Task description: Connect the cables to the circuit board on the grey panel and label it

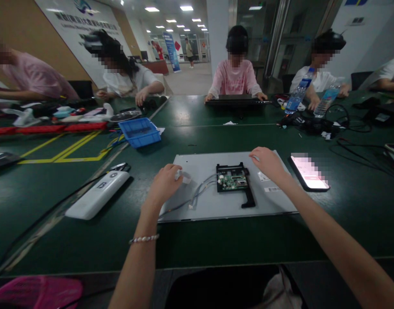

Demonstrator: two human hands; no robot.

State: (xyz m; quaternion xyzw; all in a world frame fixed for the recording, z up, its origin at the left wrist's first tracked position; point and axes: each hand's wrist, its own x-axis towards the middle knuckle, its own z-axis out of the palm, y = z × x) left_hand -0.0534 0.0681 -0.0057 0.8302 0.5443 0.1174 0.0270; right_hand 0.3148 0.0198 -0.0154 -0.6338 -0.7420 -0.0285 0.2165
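Seeing left hand with fingers closed on a clear strip, right hand with fingers narrow at the panel's far edge, can't tell about any grip there. Got the display panel flat on the bench, circuit board in black bracket on top, grey cable trailing left: could snag on the left hand and strain the board-side joint. Could also knock the phone, just right of the panel, by swinging or sliding it.

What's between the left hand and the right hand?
A green circuit board in a black frame and some gray cables, all on the flat gray panel; the head view shows it.
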